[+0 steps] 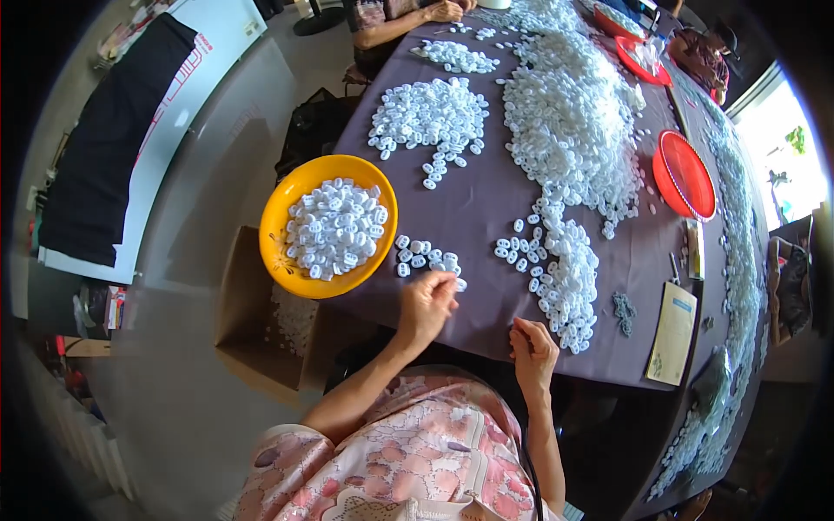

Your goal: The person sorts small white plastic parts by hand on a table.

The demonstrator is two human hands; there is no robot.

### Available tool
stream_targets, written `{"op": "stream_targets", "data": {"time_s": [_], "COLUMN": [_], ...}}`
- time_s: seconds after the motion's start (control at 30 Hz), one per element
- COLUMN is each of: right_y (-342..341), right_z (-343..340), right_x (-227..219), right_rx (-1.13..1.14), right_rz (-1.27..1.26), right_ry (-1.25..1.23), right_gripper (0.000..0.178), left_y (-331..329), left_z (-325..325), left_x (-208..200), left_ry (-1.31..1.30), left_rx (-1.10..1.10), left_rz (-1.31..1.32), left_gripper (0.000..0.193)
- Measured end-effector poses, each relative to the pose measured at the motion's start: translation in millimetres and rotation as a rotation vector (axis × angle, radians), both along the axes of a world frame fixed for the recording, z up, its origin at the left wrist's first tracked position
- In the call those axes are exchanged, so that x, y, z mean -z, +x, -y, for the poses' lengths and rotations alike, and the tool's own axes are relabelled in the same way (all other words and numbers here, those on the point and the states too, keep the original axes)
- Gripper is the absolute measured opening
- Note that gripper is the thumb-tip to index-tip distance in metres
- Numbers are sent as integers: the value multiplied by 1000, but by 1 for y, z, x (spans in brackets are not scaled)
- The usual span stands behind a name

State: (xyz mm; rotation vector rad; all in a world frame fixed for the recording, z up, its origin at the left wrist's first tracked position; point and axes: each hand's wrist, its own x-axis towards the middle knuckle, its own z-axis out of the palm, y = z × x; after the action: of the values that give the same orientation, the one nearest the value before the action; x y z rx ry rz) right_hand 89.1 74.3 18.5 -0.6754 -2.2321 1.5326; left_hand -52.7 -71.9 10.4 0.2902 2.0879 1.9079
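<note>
My left hand [426,306] is closed, its fingertips by a small cluster of white oval plastic pieces [419,260] near the table's front edge. Whether a piece is inside its fingers cannot be made out. My right hand [533,349] hovers at the table edge with fingers curled together; what they pinch, if anything, is hidden. Just beyond it a narrow tongue of the same white pieces [566,286] runs back to a large heap [569,122]. At left, a yellow bowl [276,252] holds many such pieces and juts over the table's corner.
An open cardboard box [239,313] with white pieces stands below the bowl. Other piles [430,113] lie farther back. On the right are a red basket [665,169], a cream notepad [671,334] and a grey tangle [624,313]. Another person's hands [445,11] work at the far end.
</note>
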Motion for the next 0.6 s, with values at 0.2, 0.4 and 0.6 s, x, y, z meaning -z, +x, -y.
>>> {"op": "stream_targets", "data": {"time_s": [0.2, 0.4, 0.6], "right_y": [-2, -6, -1], "right_z": [0, 1, 0], "right_x": [-1, 3, 1], "right_rx": [34, 37, 39], "right_rz": [-10, -32, -43], "right_ry": [51, 84, 127], "right_gripper": [16, 16, 17], "left_y": [-34, -32, -37], "left_z": [18, 0, -9], "left_x": [-3, -15, 7], "left_ry": [-224, -497, -599], "left_rx": [-123, 99, 174], "left_rz": [-610, -1010, -1076], "left_gripper": [6, 26, 23]}}
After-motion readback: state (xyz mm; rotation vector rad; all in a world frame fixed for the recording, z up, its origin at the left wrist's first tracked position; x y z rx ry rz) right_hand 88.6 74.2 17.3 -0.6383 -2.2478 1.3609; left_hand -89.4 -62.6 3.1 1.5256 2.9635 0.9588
